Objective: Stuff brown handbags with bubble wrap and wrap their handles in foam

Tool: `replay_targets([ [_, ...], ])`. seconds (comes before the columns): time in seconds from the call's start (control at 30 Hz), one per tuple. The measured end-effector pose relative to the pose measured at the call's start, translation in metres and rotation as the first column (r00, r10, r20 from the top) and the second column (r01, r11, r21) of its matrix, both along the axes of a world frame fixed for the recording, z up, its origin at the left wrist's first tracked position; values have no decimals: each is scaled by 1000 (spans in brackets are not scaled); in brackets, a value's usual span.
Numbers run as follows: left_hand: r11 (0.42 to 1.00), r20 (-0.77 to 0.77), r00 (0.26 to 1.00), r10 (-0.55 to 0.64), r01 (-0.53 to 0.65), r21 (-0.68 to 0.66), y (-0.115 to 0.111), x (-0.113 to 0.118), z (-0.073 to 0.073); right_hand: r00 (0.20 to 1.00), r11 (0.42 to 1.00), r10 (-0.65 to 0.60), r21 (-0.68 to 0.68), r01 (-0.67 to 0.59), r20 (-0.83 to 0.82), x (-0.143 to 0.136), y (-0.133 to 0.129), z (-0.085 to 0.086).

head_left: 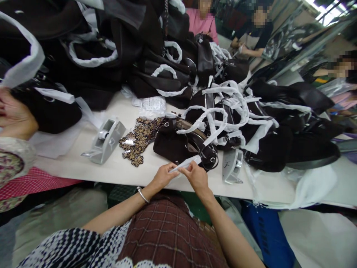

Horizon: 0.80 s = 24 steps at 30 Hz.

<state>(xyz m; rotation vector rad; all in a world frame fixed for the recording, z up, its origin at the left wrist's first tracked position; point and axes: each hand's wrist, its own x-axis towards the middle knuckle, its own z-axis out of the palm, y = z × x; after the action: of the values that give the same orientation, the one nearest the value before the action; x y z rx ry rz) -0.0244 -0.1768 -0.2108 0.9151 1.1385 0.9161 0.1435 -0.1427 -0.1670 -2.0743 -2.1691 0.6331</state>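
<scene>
Between my fingertips, near the table's front edge, is a white wrapping strip (186, 163), narrow and slanting up to the right. My left hand (164, 175) pinches its lower end; my right hand (196, 178) grips it farther along with thumb and fingers. Just beyond lies a dark handbag (170, 143), its top partly open on a tan lining. White-wrapped handles (199, 121) loop over it. Whether the strip is joined to the bag, I cannot tell. Left of the bag is a pile of leopard-print tags (141, 139).
Grey tape dispensers stand at left (107, 141) and right (232, 167) on the white table (69, 158). Dark bags (92, 78) are heaped along the back. A co-worker's hand (16, 115) is at far left, beside another bag. More people sit across the table.
</scene>
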Motion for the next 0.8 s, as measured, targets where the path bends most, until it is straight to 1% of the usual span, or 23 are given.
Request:
replay_targets([
  [0.03, 999, 70, 998, 3, 0, -45, 0, 0, -2, 999, 999, 33, 37, -34, 32, 5, -2, -4],
  [0.1, 992, 186, 982, 11, 14, -128, 0, 0, -5, 995, 991, 97, 88, -100, 39, 17, -9, -11],
  [0.17, 986, 227, 974, 16, 23, -166, 0, 0, -6, 987, 980, 153, 125, -158, 49, 30, -16, -13],
  [0.23, 987, 169, 986, 14, 13, -158, 1, -1, -6, 975, 961, 206, 173, -217, 77, 40, -20, -5],
  [0.3, 994, 36, 999, 6, -2, -113, 2, -2, -3, 945, 913, 314, 245, -326, 88, 40, -17, 11],
  [0.33, 997, -41, 999, 5, -8, -79, 1, -2, -1, 915, 874, 393, 272, -403, 95, 37, -14, 20],
  [0.4, 1000, -175, 985, 11, -11, -2, 0, -1, 2, 810, 764, 571, 274, -584, 132, 25, -1, 33],
  [0.43, 999, -224, 974, 16, -8, 36, -2, 0, 3, 744, 704, 649, 246, -667, 159, 17, 7, 35],
  [0.5, 995, -303, 953, 9, 21, 96, -4, 3, 4, 607, 588, 769, 149, -795, 203, 3, 26, 33],
  [0.57, 987, -378, 926, -12, 71, 144, -6, 6, 4, 482, 488, 847, 30, -872, 225, -8, 44, 25],
  [0.63, 976, -463, 886, -17, 116, 186, -8, 11, 3, 378, 405, 899, -92, -910, 222, -14, 57, 18],
  [0.67, 971, -509, 861, -13, 133, 201, -9, 13, 4, 343, 378, 915, -150, -914, 213, -16, 61, 17],
  [0.7, 966, -555, 832, -7, 149, 212, -10, 16, 4, 328, 368, 922, -203, -908, 205, -17, 64, 17],
  [0.77, 955, -640, 768, 9, 184, 233, -11, 19, 6, 334, 379, 923, -295, -877, 193, -14, 68, 18],
  [0.8, 945, -675, 738, 15, 209, 250, -12, 19, 5, 351, 399, 915, -315, -861, 200, -12, 70, 18],
])
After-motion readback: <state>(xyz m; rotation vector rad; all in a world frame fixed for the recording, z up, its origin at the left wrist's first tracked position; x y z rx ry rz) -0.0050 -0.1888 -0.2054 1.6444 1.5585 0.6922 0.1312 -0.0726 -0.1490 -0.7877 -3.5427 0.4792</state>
